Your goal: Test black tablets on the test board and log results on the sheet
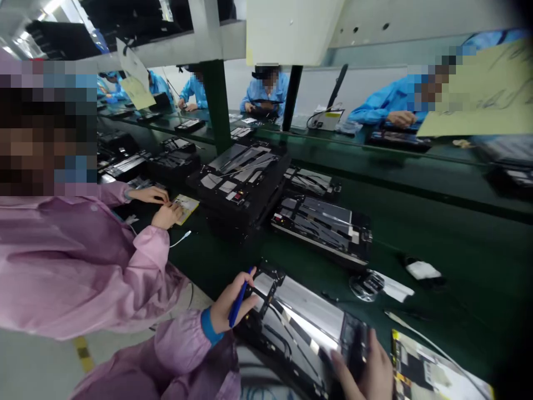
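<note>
An opened tablet-like device (300, 322) lies face down on the green bench (437, 233) right in front of me, its silver battery plates and black cables exposed. My left hand (231, 304) is closed around a blue pen-like tool (239, 303) at the device's left edge. My right hand (370, 372) rests on the device's lower right corner, fingers curled over a black part; its fingertips are cut off by the frame edge.
Another opened device (322, 225) and a stack of them (239, 183) lie further along the bench. A co-worker in a pink coat (75, 255) works at my left over a yellow sheet (185, 206). People in blue coats sit across. A tape roll (366, 284) and white pad (422, 270) lie right.
</note>
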Tool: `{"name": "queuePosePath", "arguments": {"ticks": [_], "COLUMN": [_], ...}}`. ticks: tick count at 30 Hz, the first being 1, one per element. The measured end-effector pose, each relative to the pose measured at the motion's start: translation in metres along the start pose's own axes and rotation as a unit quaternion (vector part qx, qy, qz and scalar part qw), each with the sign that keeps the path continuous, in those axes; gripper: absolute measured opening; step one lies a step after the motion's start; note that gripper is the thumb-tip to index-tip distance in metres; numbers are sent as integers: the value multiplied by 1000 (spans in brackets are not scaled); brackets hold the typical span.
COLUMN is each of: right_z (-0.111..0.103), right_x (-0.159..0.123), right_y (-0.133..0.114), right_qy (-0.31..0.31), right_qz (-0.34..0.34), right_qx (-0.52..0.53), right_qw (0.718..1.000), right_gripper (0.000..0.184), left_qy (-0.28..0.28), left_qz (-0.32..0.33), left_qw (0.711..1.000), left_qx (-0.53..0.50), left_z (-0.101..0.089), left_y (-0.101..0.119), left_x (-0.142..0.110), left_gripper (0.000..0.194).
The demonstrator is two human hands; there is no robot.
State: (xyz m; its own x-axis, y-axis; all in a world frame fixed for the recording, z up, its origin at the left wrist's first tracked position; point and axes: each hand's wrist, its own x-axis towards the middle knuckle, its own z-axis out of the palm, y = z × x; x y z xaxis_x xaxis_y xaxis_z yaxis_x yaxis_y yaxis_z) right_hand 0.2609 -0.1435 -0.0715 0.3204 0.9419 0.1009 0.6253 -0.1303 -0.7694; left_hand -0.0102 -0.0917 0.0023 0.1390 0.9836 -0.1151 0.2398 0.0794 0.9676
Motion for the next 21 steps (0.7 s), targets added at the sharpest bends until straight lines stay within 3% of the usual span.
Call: {"name": "queuePosePath", "arguments": {"ticks": [3,5,13,21], "right_z": [-3,-6,-2,-5], "right_x": [10,15,20,25], "right_y": [-23,-31,-28,-33], "right_qy": [-31,-38,0,-22], "right_qz": [-72,-84,-72,-102], "right_qx": [-88,-116,-71,-39], "right_qw": [993,989,995,994], "right_gripper": [98,87,36,23], "left_qy": [7,10,54,52], "left_qz": [4,6,-6,-38], "left_qw": [1000,1000,996,996], "left_qx": [12,28,65,68], "left_z": [1,1,-2,-9], "left_y": [-1,-1,10,19], "left_x": [8,14,43,60], "left_gripper": [21,21,22,31]}}
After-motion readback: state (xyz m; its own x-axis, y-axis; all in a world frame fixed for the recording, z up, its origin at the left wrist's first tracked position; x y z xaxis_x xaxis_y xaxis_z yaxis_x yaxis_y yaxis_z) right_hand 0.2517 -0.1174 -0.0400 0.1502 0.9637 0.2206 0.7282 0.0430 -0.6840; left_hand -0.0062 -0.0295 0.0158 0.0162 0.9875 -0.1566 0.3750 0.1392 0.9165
